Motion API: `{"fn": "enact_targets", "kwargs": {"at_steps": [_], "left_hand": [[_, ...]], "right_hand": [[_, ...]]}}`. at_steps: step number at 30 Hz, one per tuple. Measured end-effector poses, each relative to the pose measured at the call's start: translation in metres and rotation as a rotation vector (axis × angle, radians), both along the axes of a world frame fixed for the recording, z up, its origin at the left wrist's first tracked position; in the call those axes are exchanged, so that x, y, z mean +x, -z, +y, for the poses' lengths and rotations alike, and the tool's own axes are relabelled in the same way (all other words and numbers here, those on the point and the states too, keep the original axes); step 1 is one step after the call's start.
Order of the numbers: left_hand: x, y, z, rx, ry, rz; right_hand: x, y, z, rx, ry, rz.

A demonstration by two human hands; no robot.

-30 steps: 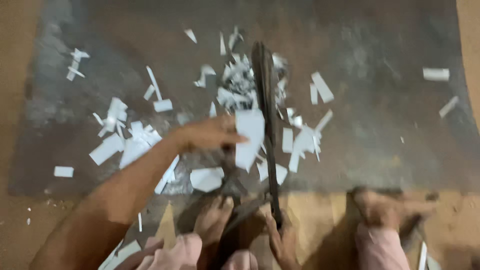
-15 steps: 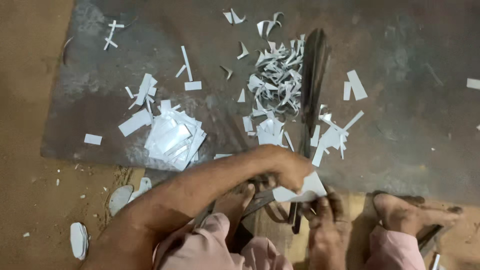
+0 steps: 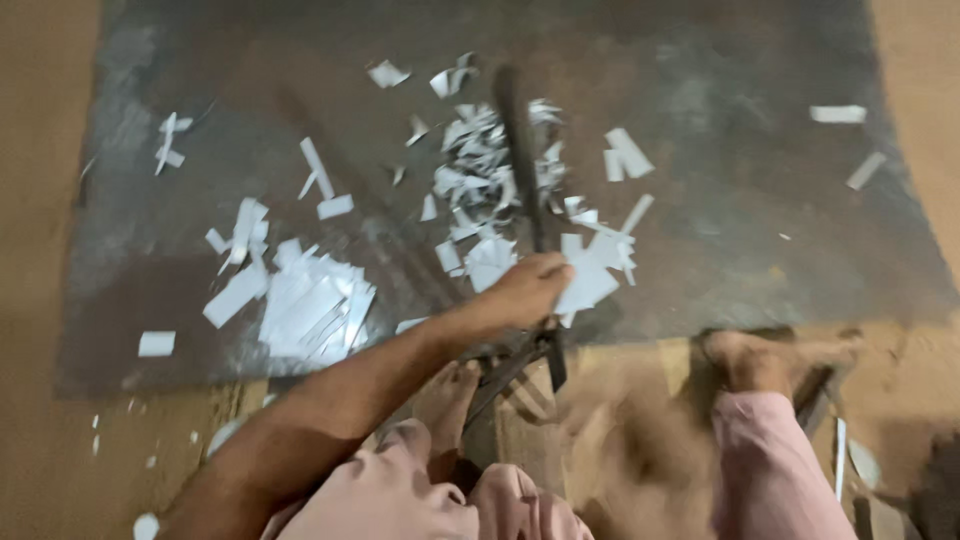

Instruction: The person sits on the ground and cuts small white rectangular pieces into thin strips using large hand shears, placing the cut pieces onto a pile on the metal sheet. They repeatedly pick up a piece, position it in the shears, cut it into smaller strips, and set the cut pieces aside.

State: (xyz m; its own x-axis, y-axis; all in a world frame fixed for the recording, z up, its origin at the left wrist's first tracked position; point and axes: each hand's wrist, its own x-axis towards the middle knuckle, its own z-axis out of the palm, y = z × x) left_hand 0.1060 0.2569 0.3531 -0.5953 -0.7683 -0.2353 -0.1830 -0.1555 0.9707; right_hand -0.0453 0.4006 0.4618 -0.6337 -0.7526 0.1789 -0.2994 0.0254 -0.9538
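Observation:
My left hand [image 3: 527, 290] reaches forward from the lower left, its fingers closed on a white sheet piece [image 3: 592, 282] held against the long dark blade of a big pair of shears [image 3: 520, 160]. The blade lies on a grey metal plate [image 3: 720, 220] and points away from me; its handles [image 3: 520, 365] cross just below my hand. A pile of white offcuts [image 3: 480, 175] lies around the blade. My right hand shows only as a brown motion blur [image 3: 625, 430] right of the handles, and its grip cannot be made out.
A stack of cut white strips [image 3: 315, 305] lies left of my arm, with loose strips [image 3: 838, 114] scattered over the plate. My bare feet [image 3: 765, 358] rest at the plate's near edge on a tan floor [image 3: 40, 200]. Pink trouser legs [image 3: 770, 470] fill the bottom.
My left hand has carried the white piece along the shears, and it now sits at the blade above the handles. The view has shifted, and the area right of the handles has become blurred.

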Motion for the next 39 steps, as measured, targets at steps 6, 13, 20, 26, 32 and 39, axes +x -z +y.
{"fn": "enact_targets", "kwargs": {"at_steps": [6, 13, 20, 26, 32, 39], "left_hand": [[0.014, -0.069, 0.008, 0.311, -0.023, -0.034], [0.030, -0.100, 0.034, 0.418, -0.078, -0.113], [0.050, -0.082, 0.044, 0.442, 0.059, -0.156], [0.069, -0.060, 0.036, 0.552, 0.066, -0.058], [0.080, -0.050, 0.021, 0.589, 0.066, -0.130], [0.078, -0.056, 0.029, 0.607, 0.090, -0.222]], "right_hand": [[-0.100, -0.022, 0.007, -0.150, 0.333, -0.486], [-0.149, -0.012, 0.031, -0.172, 0.491, -0.735], [-0.174, 0.013, 0.032, -0.158, 0.590, -0.826], [-0.178, 0.031, 0.019, -0.113, 0.646, -0.856], [-0.179, 0.056, -0.002, -0.111, 0.722, -0.872], [-0.186, 0.067, -0.010, -0.044, 0.709, -0.824]]}}
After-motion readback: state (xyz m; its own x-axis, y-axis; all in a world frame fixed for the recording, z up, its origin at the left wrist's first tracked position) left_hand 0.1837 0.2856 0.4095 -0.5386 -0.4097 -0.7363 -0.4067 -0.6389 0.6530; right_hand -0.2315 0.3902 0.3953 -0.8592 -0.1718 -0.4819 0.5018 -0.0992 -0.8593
